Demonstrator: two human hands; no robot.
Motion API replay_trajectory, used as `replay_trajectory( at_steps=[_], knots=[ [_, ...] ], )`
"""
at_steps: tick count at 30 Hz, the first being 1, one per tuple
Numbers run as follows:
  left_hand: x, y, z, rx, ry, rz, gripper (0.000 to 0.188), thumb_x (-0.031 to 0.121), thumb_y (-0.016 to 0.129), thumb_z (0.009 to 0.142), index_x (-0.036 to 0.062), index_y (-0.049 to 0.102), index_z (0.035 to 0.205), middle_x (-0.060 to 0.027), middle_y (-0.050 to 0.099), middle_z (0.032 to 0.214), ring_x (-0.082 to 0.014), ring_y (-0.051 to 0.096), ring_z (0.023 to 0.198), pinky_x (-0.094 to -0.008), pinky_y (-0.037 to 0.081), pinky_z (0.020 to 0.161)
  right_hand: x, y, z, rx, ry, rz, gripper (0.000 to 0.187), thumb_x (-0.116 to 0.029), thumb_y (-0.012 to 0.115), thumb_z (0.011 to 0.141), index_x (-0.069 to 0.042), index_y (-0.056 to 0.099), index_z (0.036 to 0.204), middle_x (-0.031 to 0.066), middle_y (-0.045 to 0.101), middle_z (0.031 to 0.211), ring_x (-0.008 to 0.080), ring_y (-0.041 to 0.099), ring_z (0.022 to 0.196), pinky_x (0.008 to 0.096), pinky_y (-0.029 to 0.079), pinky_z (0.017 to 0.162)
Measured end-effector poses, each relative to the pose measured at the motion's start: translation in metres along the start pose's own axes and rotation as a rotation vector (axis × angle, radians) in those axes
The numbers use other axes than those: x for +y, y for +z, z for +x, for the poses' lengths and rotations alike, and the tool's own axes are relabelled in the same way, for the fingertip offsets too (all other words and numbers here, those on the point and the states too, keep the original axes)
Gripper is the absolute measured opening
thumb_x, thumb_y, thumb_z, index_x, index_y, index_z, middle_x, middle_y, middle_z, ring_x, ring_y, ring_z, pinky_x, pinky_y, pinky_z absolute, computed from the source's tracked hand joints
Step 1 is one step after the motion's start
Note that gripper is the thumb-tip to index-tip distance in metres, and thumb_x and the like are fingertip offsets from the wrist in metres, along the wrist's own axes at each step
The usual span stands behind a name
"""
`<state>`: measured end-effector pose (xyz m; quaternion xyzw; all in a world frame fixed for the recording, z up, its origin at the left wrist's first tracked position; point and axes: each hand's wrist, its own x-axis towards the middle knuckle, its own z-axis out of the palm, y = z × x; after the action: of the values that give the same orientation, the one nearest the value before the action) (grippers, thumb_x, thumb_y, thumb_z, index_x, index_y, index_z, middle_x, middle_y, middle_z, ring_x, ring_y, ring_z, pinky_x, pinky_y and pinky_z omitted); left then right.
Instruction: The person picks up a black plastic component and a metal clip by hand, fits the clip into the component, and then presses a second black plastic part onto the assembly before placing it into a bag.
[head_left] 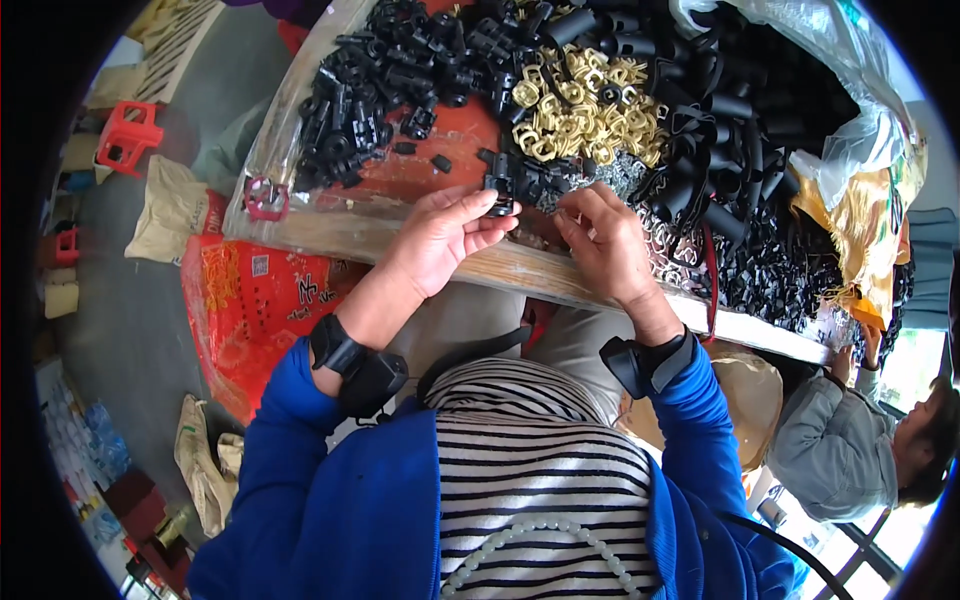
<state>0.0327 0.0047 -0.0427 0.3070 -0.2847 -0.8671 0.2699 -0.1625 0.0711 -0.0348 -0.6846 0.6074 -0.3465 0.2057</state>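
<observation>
Just above the table's near edge, my left hand [437, 238] grips a small black plastic fitting [502, 182] between thumb and fingers. To its right, my right hand [612, 245] is curled with thumb and fingertips close together. Anything in that pinch is too small to make out. The two hands are a short gap apart. Beyond them lie a heap of gold-coloured metal clips [575, 105] and a scatter of small silver pieces [627, 178]. Similar black fittings [400, 65] are piled at the far left.
Black tubes [722, 170] and tiny black parts [775, 275] cover the table's right side. A wooden rim [540, 268] edges the table [455, 140]. At left are a red sack [240, 310] and a red stool [128, 137]. Another person [838, 445] works at right.
</observation>
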Motion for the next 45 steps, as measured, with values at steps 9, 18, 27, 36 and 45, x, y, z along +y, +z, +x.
replay_trajectory(
  at_steps=[9,18,27,36,45],
  knots=[
    [0.018,-0.007,0.020,-0.031,-0.005,-0.054,0.018,0.017,0.053,0.078,0.0031,0.055,0.089,-0.0059,0.058,0.086,-0.0122,0.055,0.079,-0.0233,0.044,0.070,0.034,-0.011,0.035,0.131,0.100,-0.567,0.020,-0.016,0.057,0.070,-0.007,0.051,0.087,0.0092,0.051,0.077,0.0264,0.053,0.064,0.0327,0.043,0.054],
    [0.007,-0.015,0.026,-0.065,-0.039,-0.060,0.019,0.015,0.049,0.080,0.0027,0.053,0.094,-0.0093,0.056,0.092,-0.0159,0.054,0.085,-0.0259,0.043,0.074,0.046,-0.009,0.048,0.224,0.222,-0.685,0.016,-0.017,0.056,0.071,-0.007,0.050,0.081,0.0087,0.053,0.078,0.0281,0.054,0.066,0.0336,0.043,0.055],
    [-0.010,0.020,0.014,-0.039,-0.067,-0.026,0.018,0.015,0.049,0.080,0.0034,0.053,0.093,-0.0075,0.057,0.090,-0.0157,0.056,0.082,-0.0247,0.045,0.070,0.036,-0.033,0.013,0.237,0.209,-0.081,0.013,-0.014,0.056,0.075,-0.003,0.053,0.081,0.0035,0.051,0.062,0.0091,0.048,0.055,0.0227,0.039,0.048],
    [-0.046,0.070,0.013,-0.181,-0.219,0.040,0.019,0.018,0.052,0.079,0.0045,0.053,0.093,-0.0015,0.055,0.085,-0.0132,0.056,0.077,-0.0234,0.045,0.070,0.003,-0.049,-0.058,0.184,0.225,0.565,0.017,-0.014,0.052,0.080,0.003,0.054,0.079,-0.0012,0.047,0.061,0.0035,0.037,0.051,0.0172,0.030,0.047],
    [-0.058,0.080,0.030,-0.231,-0.344,0.030,0.025,0.022,0.054,0.078,0.0033,0.053,0.094,-0.0027,0.055,0.086,-0.0150,0.056,0.078,-0.0246,0.046,0.071,0.019,-0.052,-0.064,0.083,0.173,0.620,0.015,-0.013,0.052,0.080,0.002,0.054,0.079,-0.0007,0.046,0.063,0.0038,0.036,0.052,0.0172,0.029,0.047]
  ],
)
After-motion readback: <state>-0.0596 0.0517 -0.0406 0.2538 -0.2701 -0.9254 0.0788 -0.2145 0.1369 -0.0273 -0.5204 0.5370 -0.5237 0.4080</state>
